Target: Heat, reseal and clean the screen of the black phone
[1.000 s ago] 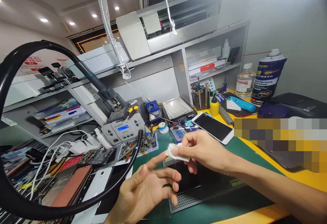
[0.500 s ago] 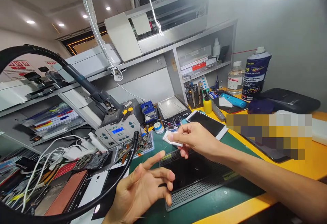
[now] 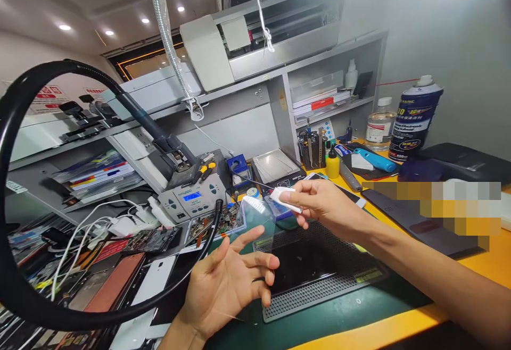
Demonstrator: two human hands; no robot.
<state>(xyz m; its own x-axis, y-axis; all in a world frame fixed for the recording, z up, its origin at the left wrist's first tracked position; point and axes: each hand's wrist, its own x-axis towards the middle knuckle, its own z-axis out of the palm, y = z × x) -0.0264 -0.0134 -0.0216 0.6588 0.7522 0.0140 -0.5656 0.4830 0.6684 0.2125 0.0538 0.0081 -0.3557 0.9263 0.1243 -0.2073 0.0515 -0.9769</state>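
Observation:
My left hand (image 3: 235,275), palm up with its fingers curled, holds a clear thin sheet (image 3: 255,222) by its edges. The sheet is see-through and shows mainly by a bright reflection near its top. My right hand (image 3: 315,201) pinches a folded white wipe (image 3: 285,198) close to the sheet's upper right; whether the two touch I cannot tell. Below both hands a phone with a dark glossy screen (image 3: 307,265) lies on a grey perforated mat (image 3: 311,301). My left fingers partly cover the phone's left end.
A black hose (image 3: 131,315) loops across the left front from the soldering station (image 3: 195,201). A white phone (image 3: 357,198) lies behind my right hand. Several phones and parts crowd the left. Along the back right stand a yellow bottle (image 3: 332,166) and a spray can (image 3: 415,121).
The view has shifted left, so the bench appears further right. My right hand has moved slightly up with the wipe. The clear sheet now catches the light and shows plainly.

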